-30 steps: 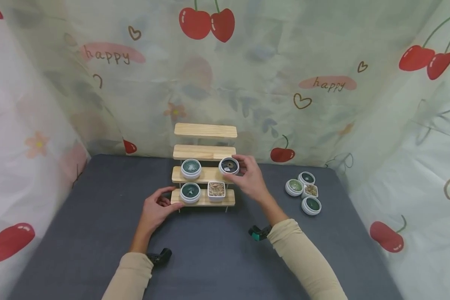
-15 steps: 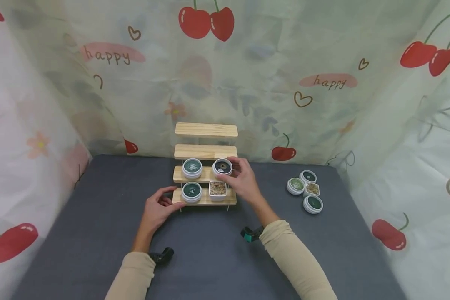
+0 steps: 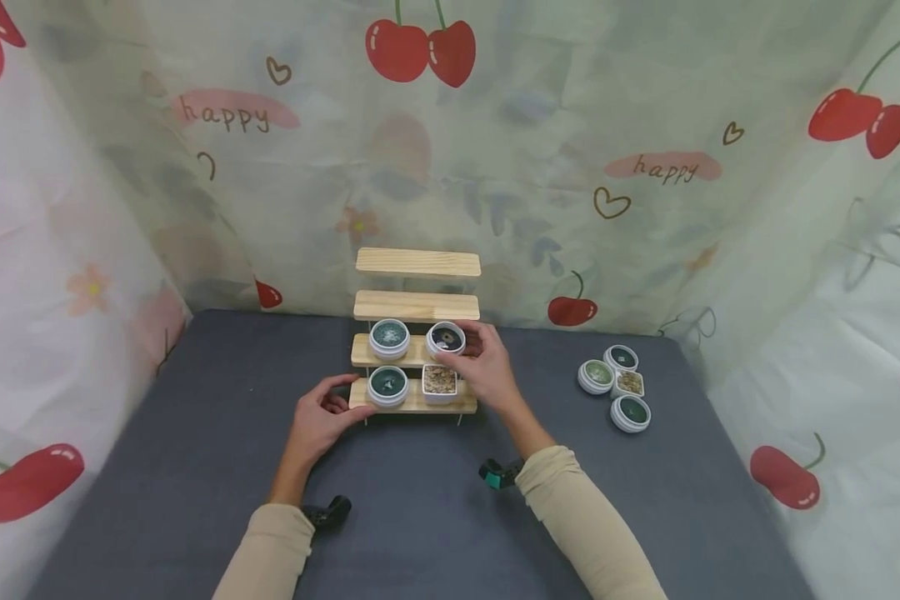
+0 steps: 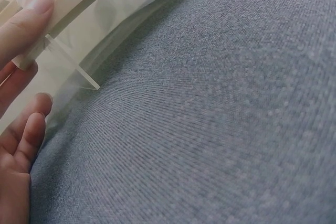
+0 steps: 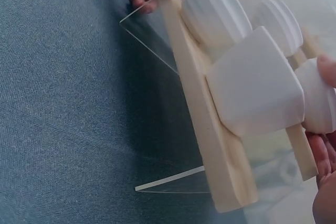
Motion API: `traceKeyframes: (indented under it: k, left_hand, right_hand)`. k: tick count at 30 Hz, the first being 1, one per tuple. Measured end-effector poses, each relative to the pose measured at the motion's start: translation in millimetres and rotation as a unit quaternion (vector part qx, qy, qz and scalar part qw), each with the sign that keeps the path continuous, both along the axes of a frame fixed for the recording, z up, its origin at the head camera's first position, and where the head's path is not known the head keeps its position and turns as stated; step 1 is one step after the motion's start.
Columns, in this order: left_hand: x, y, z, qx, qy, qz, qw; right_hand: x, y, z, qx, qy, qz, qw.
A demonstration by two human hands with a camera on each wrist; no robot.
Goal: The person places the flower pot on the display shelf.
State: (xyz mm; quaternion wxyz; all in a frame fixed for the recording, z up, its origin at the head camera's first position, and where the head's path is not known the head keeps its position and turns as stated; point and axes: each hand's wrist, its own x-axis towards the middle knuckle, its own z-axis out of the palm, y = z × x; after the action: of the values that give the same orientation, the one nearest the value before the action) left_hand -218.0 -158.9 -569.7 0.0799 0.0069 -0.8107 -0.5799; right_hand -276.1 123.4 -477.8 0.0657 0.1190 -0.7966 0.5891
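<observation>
A stepped wooden stand with clear legs is in the middle of the head view. My left hand grips the left end of its lowest shelf, thumb at the front edge. With thumb and fingers, my right hand holds a round white pot with a dark top at the right of the second shelf up. Left of it sits a round pot with a teal top. Below are a round pot with a dark green top and a square white pot with a speckled, gravel-like top.
On the dark grey tabletop, to the right, stands a cluster of white pots: a square pot and round ones, including a light green one. A cherry-print curtain hangs behind and at both sides.
My right hand has moved the dark-topped pot leftward onto the second shelf, nearer the teal pot. My left hand keeps its grip on the lowest shelf.
</observation>
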Motion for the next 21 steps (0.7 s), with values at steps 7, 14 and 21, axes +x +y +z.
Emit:
traceKeyframes:
  k: [7,14,21]
  left_hand:
    - [-0.1,0.1,-1.0,-0.002,-0.004,0.0,1.0]
    - [1.5,-1.3,1.6,-0.004,-0.004,-0.005,1.0]
    - [0.8,-0.6,1.7,0.002,-0.005,-0.007,1.0]
  right_hand:
    - [-0.1,-1.5,-2.7,0.027,-0.019,-0.008,0.999]
    - [0.6,-3.5,-2.4,0.039,-0.024,-0.022,0.999]
    - [3.3,-1.8,-3.0,0.025,-0.033,-0.028,0.999]
